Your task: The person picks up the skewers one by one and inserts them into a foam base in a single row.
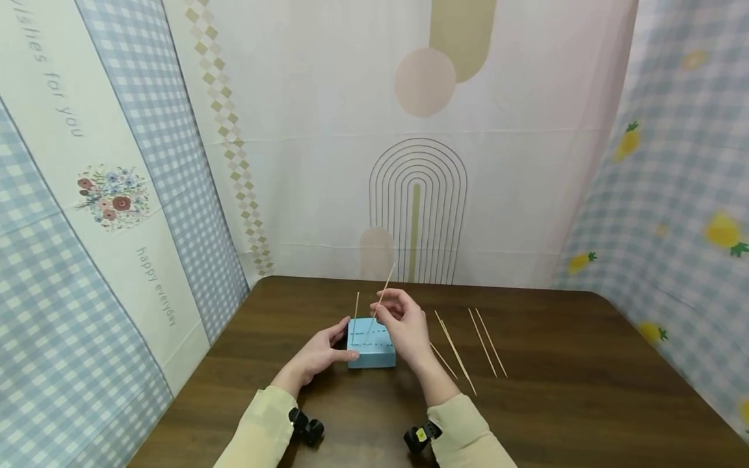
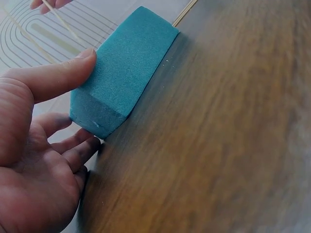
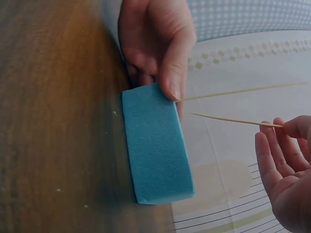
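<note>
Dark brown wood-grain tabletop [image 1: 562,403]. A blue foam block [image 1: 372,351] sits flat on it, near centre. Loose wooden skewers [image 1: 468,344] lie on the bare wood to the block's right, spread roughly parallel, well apart from the block. Small pale crumbs [image 3: 114,113] lie beside the block's edge.

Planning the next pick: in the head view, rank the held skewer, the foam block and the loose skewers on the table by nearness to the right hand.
1. Held skewer, pinched in the right hand.
2. Foam block, just left of it.
3. Loose skewers, lying to its right.
</note>
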The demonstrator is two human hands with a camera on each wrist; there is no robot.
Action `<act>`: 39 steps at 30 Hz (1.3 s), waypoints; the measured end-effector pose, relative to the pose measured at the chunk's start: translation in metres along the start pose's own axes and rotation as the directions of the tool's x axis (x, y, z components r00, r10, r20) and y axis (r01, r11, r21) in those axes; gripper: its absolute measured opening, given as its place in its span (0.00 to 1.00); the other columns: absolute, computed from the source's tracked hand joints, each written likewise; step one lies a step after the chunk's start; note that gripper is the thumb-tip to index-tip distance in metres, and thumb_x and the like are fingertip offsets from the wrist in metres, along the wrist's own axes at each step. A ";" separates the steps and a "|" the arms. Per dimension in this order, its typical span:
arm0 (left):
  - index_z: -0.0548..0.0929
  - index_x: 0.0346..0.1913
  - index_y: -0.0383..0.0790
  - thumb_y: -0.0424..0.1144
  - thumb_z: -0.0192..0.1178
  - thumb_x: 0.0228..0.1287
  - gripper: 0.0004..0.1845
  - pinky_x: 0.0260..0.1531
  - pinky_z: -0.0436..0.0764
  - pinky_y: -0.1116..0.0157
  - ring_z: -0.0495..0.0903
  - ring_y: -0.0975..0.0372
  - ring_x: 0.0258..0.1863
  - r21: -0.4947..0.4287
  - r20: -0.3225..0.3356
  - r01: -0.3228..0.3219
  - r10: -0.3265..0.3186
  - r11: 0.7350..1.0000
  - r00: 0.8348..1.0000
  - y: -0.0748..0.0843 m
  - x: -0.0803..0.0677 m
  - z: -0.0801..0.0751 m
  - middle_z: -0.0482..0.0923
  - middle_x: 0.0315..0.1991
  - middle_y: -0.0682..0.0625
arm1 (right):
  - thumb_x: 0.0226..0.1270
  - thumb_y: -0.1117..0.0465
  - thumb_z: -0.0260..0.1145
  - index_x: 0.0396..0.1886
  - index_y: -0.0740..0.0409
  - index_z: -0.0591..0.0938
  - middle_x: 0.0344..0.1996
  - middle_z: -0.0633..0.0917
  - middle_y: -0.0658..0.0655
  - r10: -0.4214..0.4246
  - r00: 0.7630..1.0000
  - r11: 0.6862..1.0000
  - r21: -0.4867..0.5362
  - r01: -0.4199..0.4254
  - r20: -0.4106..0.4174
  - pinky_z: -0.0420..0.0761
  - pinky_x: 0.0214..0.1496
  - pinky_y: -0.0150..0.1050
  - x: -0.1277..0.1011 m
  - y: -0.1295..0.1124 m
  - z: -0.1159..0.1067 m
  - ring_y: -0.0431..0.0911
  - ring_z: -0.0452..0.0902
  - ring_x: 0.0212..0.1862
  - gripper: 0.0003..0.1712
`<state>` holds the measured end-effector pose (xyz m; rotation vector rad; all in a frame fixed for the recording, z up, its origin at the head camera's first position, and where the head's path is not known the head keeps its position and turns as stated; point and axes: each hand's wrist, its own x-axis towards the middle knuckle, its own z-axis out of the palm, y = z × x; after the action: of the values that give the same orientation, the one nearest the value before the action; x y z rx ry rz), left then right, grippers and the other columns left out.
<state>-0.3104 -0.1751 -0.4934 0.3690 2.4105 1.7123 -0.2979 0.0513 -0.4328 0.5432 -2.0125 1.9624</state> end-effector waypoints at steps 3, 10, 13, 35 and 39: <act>0.60 0.85 0.38 0.40 0.78 0.64 0.52 0.78 0.56 0.39 0.56 0.41 0.82 -0.005 -0.002 0.002 -0.002 1.000 1.000 0.000 -0.001 -0.001 0.62 0.81 0.33 | 0.77 0.68 0.69 0.55 0.59 0.84 0.44 0.92 0.62 -0.007 1.000 1.000 -0.013 0.007 0.013 0.88 0.49 0.39 -0.001 0.001 0.004 0.57 0.90 0.48 0.11; 0.60 0.85 0.37 0.40 0.78 0.64 0.52 0.78 0.55 0.39 0.56 0.41 0.82 -0.019 0.010 0.000 0.000 1.000 1.000 0.001 -0.001 -0.002 0.62 0.81 0.33 | 0.77 0.67 0.70 0.54 0.57 0.85 0.45 0.92 0.61 -0.018 1.000 0.999 -0.034 0.019 0.024 0.88 0.51 0.40 -0.004 0.005 0.008 0.54 0.90 0.48 0.10; 0.60 0.85 0.38 0.41 0.78 0.64 0.52 0.78 0.55 0.39 0.57 0.42 0.82 -0.019 0.010 0.000 0.000 1.000 1.000 0.002 0.000 -0.002 0.62 0.81 0.33 | 0.77 0.66 0.70 0.53 0.55 0.85 0.45 0.92 0.61 -0.022 0.999 0.999 -0.043 0.024 0.039 0.87 0.52 0.40 -0.004 0.005 0.009 0.53 0.90 0.48 0.10; 0.59 0.86 0.38 0.42 0.77 0.65 0.52 0.77 0.54 0.35 0.55 0.40 0.83 -0.005 0.013 0.002 -0.002 1.000 1.000 0.003 -0.003 -0.003 0.61 0.81 0.34 | 0.79 0.65 0.68 0.49 0.56 0.86 0.42 0.93 0.50 -0.005 0.987 0.960 -0.277 0.050 0.161 0.88 0.49 0.42 -0.010 0.006 0.018 0.44 0.89 0.44 0.05; 0.58 0.86 0.38 0.42 0.77 0.65 0.52 0.77 0.54 0.36 0.55 0.41 0.83 -0.006 0.020 0.001 -0.001 1.000 1.000 0.003 -0.002 -0.002 0.61 0.81 0.34 | 0.78 0.67 0.68 0.47 0.55 0.85 0.41 0.92 0.52 0.009 0.988 0.959 -0.280 0.034 0.152 0.88 0.46 0.38 -0.009 0.008 0.018 0.44 0.89 0.43 0.04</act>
<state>-0.3088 -0.1763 -0.4905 0.3820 2.3908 1.7074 -0.2924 0.0342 -0.4452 0.6493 -2.3237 1.6278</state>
